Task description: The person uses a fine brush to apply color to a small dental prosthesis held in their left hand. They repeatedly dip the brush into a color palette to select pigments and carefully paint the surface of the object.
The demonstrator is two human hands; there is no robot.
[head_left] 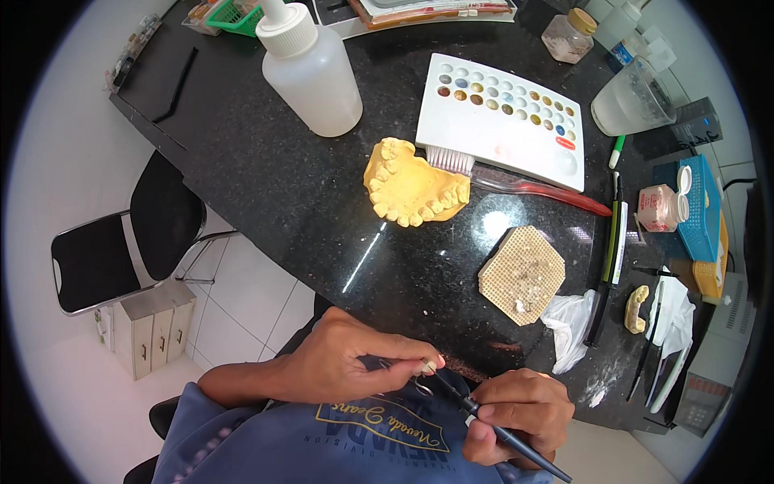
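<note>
My left hand (343, 355) is closed, pinching a small pale tooth-like piece (429, 367) between thumb and fingertips. A thin curved metal part (422, 389) shows just below those fingers; what it belongs to is hidden. In my right hand (524, 407) is a slim dark brush-like tool (516, 445), gripped round its shaft and slanting up to the left. Its tip meets or nearly meets the pale piece; contact is too small to tell. Both hands are over my lap, by the table's near edge. Beyond them lies a yellow dental cast (415, 189) with a full row of teeth.
On the dark table (322, 226) are a honeycomb firing tray (524, 274), a white paint palette (500, 121), a red-handled toothbrush (548, 192), and a pump bottle (310, 77). At right are crumpled tissue (568, 331), a small cast (637, 310) and a glass (633, 101).
</note>
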